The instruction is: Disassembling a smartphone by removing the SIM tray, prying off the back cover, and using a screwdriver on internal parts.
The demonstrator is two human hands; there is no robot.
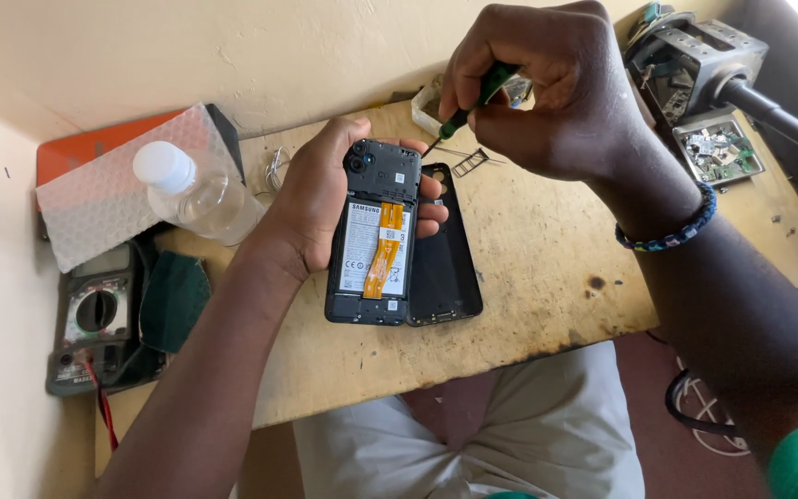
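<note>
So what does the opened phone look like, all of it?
The phone is dark and lies face down, its back cover off. Inside you see a white-labelled battery with an orange ribbon cable across it, and a black plate with camera lenses at the top. The left hand grips it from the left side, fingertips curling over its right edge, tilting it above the wooden table. The removed black cover lies just right of it. The right hand holds a green screwdriver pointing at its top corner.

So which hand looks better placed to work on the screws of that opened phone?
Probably the right hand: it already grips the green-handled screwdriver, tip angled near the opened phone's top edge. The left hand is busy cradling the phone above the wooden table.
</note>
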